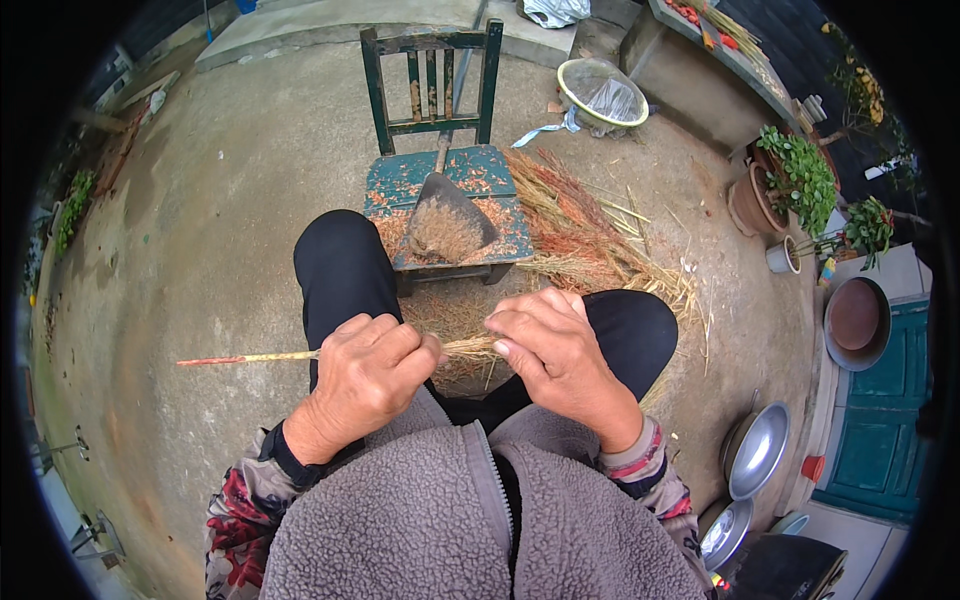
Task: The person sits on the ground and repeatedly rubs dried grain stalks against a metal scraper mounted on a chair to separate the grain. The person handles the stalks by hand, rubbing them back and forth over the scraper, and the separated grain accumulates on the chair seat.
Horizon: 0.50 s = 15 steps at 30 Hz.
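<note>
My left hand is closed around a dry plant stalk, whose reddish end sticks out to the left. Between my hands the stalk's frayed, straw-like head shows, and the fingers of my right hand close on its other end. Beyond my knees stands a worn green wooden chair. A metal shovel blade heaped with brownish seed or chaff lies on its seat, among scattered reddish husks. To the right of the chair, a pile of reddish and straw-coloured plant stalks lies on the concrete.
A plastic-lined basket stands behind the stalk pile. Potted plants line the right side, with metal basins nearer me. A concrete ledge is at the upper right. Plant debris lies on the ground between my knees and the chair.
</note>
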Available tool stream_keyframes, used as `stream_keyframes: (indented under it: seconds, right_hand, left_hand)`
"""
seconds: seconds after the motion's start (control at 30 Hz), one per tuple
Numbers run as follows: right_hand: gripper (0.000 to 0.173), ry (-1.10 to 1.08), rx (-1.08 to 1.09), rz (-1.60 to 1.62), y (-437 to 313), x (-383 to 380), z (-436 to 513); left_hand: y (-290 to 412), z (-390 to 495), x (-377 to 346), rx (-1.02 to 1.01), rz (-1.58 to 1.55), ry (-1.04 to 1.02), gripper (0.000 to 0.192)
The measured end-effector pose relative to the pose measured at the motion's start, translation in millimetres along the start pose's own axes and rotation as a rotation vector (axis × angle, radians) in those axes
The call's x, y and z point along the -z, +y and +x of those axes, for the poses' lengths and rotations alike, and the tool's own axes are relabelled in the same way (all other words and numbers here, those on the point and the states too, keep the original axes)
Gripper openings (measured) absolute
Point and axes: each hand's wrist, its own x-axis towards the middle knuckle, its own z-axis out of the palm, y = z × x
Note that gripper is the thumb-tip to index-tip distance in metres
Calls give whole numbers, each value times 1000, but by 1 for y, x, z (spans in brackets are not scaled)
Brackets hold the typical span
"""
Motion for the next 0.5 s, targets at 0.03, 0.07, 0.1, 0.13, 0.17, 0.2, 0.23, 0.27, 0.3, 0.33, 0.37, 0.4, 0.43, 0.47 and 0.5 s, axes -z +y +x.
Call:
stream_keyframes:
  seconds: [0.03, 0.07, 0.1, 0.13, 0.17, 0.2, 0.23, 0.27, 0.3, 0.33, 0.37, 0.4, 0.43, 0.47, 0.5]
  right_hand:
    - [19, -4, 14, 1, 0, -2, 0]
    - [17, -8, 34, -14, 0, -4, -1]
    - [16, -15, 56, -28, 0, -6, -1]
    - [15, -24, 75, -39, 0, -7, -1]
    - [14, -8, 96, -73, 1, -10, -2]
    - [14, 5, 115, -103, 1, -12, -2]
    - [14, 19, 133, -132, 0, -14, -2]
    - [15, 25, 155, -159, 0, -16, -2]
    - [16, 31, 176, -185, 0, -17, -2]
    - [17, 28, 199, -210, 1, -17, -1]
    - [17, 42, 205, -218, 3, -16, -1]
    - [18, 47, 211, -223, 5, -14, 0]
    - [19, 51, 218, -228, 7, -12, 0]
    - [18, 52, 211, -230, 10, -10, 0]
    - [18, 52, 205, -233, 12, -9, 0]
  left_hand:
    - [1, 0, 0, 0, -2, 4, 13]
    - [1, 0, -1, -1, -3, 9, 13]
    - [2, 0, -1, -1, -6, 9, 13]
    - [2, -1, -1, -4, -12, 12, 13]
    - [2, -1, -1, -6, -20, 10, 12]
    - [2, -1, -1, -1, -28, -1, 12]
    - [2, -1, -1, -8, -46, -4, 14]
    - [3, -2, -1, -7, -65, -16, 16]
    - [4, -2, -1, -4, -86, -28, 19]
    - [5, -1, -2, 4, -119, -29, 18]
    - [8, -1, -4, 16, -153, -31, 18]
    - [10, 0, -5, 29, -187, -32, 17]
    - [11, 1, -6, 37, -206, -36, 17]
    - [11, 3, -8, 45, -226, -39, 17]
    - [11, 4, -9, 52, -245, -41, 17]
